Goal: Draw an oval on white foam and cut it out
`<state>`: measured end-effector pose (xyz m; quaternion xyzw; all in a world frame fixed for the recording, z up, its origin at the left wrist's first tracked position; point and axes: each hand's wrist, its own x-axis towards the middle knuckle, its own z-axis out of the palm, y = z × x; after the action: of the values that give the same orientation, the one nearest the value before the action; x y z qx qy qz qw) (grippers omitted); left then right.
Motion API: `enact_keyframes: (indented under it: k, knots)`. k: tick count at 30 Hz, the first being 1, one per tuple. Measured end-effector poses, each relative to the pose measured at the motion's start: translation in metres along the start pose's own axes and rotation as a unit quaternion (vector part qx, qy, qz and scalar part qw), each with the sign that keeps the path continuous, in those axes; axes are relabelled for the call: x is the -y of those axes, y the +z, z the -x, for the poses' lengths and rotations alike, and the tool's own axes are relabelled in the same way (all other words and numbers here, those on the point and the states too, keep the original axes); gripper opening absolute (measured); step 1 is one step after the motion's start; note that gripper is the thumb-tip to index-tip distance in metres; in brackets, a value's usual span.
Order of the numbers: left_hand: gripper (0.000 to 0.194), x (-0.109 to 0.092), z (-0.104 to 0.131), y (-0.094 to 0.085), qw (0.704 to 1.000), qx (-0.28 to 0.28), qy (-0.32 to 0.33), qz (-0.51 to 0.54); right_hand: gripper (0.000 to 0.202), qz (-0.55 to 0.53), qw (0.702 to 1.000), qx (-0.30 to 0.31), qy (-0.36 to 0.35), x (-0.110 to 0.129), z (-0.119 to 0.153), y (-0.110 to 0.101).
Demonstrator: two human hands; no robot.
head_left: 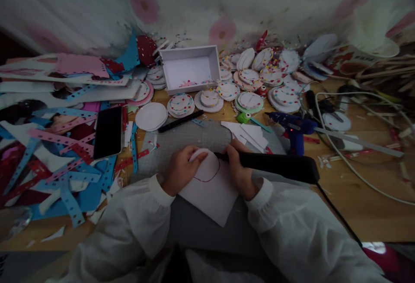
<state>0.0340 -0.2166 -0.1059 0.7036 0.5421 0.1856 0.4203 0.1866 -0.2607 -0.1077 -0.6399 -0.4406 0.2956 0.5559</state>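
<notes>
Fingers (pixel 201 157) of the left hand (pixel 180 169) pinch a white sheet (pixel 212 200) near its rounded upper edge, the thumb lying over its face. The sheet is tilted above a grey cutting mat (pixel 207 133), one pointed corner toward the person, and a dark reddish curved line (pixel 207 181) runs across it. The right hand (pixel 240 172) has its fingers closed around the front end of a black corded tool (pixel 279 165), whose narrow tip is at the sheet's upper right edge, near the end of the line; whether it touches is too small to tell. The tool's thick body extends to the right, and its cord drops past the right sleeve (pixel 285 213). White offcuts (pixel 248 136) lie on the mat just beyond the right hand. Behind the mat, a black marker (pixel 180 121) lies beside a plain white disc stack (pixel 151 116), and a white open box (pixel 191 69) stands among layered discs (pixel 181 104) edged with coloured dots. A green frog-shaped piece (pixel 243 117) sits near the mat's far edge. To the right, a blue glue gun (pixel 295 131) shows a red light, with a white cable (pixel 363 179) looping over the wooden counter (pixel 372 218). To the left, a smartphone (pixel 108 132) lies by heaped blue, pink and red dotted strips (pixel 69 200).
</notes>
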Motion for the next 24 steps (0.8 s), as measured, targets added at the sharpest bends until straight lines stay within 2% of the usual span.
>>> enact_keyframes:
  k: [4, 8, 13, 16, 21, 24]
  knots:
    - [0.025, 0.002, -0.003, 0.0, 1.0, 0.006, 0.003, -0.002, 0.027, -0.006, 1.0, 0.0, 0.011, -0.002, 0.002, -0.001]
    - [0.026, 0.004, -0.006, -0.004, 0.998, 0.039, 0.03, 0.029, 0.03, 0.002, 0.999, -0.051, 0.006, -0.004, 0.001, -0.003]
    - [0.03, 0.006, -0.008, -0.005, 0.997, 0.041, 0.044, 0.039, 0.036, 0.004, 0.996, -0.093, -0.017, -0.002, -0.001, -0.003]
    - [0.032, 0.006, -0.011, -0.005, 0.997, 0.043, 0.05, 0.025, 0.038, -0.026, 0.993, -0.115, 0.008, -0.006, -0.001, 0.0]
    - [0.034, 0.001, -0.01, -0.008, 0.995, 0.041, 0.095, -0.006, 0.042, -0.085, 0.976, -0.189, 0.062, -0.015, -0.003, 0.008]
    - [0.032, -0.004, -0.006, -0.009, 0.995, 0.026, 0.098, -0.011, 0.043, -0.119, 0.969, -0.199, 0.084, -0.014, -0.003, 0.009]
